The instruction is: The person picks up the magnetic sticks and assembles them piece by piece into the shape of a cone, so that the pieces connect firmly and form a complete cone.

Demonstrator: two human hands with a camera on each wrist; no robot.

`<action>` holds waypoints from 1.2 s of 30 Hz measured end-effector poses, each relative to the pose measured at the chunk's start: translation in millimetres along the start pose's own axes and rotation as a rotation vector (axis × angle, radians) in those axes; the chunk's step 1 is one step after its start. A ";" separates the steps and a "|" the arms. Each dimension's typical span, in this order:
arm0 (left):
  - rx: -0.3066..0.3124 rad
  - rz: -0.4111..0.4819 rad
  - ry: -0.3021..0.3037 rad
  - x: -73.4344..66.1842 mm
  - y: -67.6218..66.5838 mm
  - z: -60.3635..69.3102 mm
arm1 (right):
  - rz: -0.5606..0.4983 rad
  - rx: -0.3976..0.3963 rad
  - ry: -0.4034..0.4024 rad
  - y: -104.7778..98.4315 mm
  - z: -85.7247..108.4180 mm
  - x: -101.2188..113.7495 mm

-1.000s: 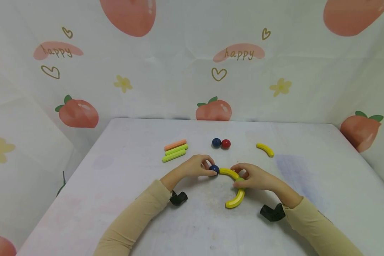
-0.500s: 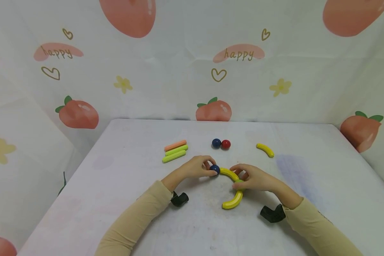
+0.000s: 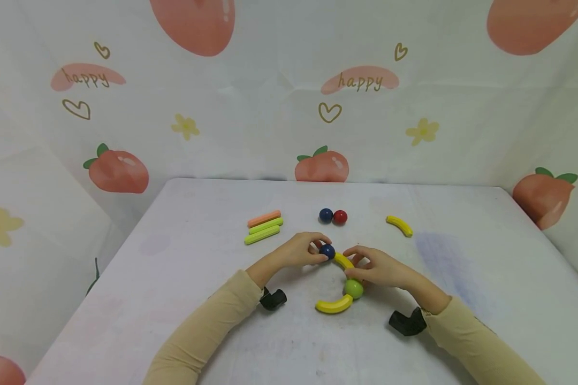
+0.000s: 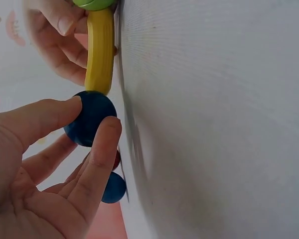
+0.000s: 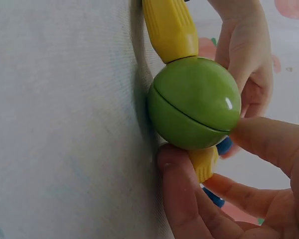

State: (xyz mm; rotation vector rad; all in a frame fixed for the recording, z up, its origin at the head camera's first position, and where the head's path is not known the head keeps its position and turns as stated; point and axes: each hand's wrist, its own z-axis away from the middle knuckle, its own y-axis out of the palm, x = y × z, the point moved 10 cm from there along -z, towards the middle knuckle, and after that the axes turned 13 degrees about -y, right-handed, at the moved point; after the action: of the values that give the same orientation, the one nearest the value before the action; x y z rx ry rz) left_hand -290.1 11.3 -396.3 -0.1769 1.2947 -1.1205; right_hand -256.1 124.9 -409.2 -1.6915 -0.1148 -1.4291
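Note:
The left hand (image 3: 298, 250) pinches a dark blue ball (image 3: 327, 252) between thumb and fingers; the left wrist view shows the same blue ball (image 4: 90, 118) touching the end of a yellow curved piece (image 4: 99, 52). That yellow piece (image 3: 344, 261) runs from the blue ball toward a green ball (image 3: 354, 289). The right hand (image 3: 382, 267) has its thumb and fingers round the yellow piece beside the green ball; in the right wrist view its thumb touches the green ball (image 5: 195, 103). A second yellow curved piece (image 3: 334, 305) extends leftward from the green ball, on the table.
Behind the hands lie an orange stick (image 3: 264, 218), two yellow-green sticks (image 3: 262, 235), another blue ball (image 3: 325, 215) against a red ball (image 3: 340, 217), and a loose yellow curved piece (image 3: 400, 225). A printed cloth hangs behind the table (image 3: 197, 331).
The green ball has moved nearer the front, out from under the right hand. The front yellow piece has swung left, and the held blue ball has shifted slightly right.

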 end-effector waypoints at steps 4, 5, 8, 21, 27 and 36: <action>0.006 0.008 0.030 -4.6 1.0 0.9 | -0.025 -0.002 0.021 2.4 -2.7 -3.3; 0.012 0.011 0.037 -5.8 1.6 1.3 | -0.027 -0.001 0.025 3.2 -3.3 -4.2; 0.030 0.014 0.046 -8.7 3.9 2.3 | -0.035 0.003 0.030 5.8 -5.3 -5.5; 0.045 0.091 0.098 -18.8 7.4 3.6 | -0.058 -0.085 0.042 0.6 -9.7 -2.0; 0.048 0.128 0.077 -18.2 8.3 4.4 | -0.072 -0.093 0.020 0.0 -10.5 1.2; -0.014 0.117 0.100 -15.8 -3.2 7.0 | -0.084 -0.154 0.066 -5.2 -5.7 -4.2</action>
State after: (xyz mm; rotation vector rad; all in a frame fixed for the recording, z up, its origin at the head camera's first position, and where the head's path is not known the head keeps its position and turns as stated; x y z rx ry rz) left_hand -284.0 18.0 -381.3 -0.0558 1.3842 -1.0312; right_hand -264.7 126.1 -410.1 -1.7797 -0.0412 -1.5894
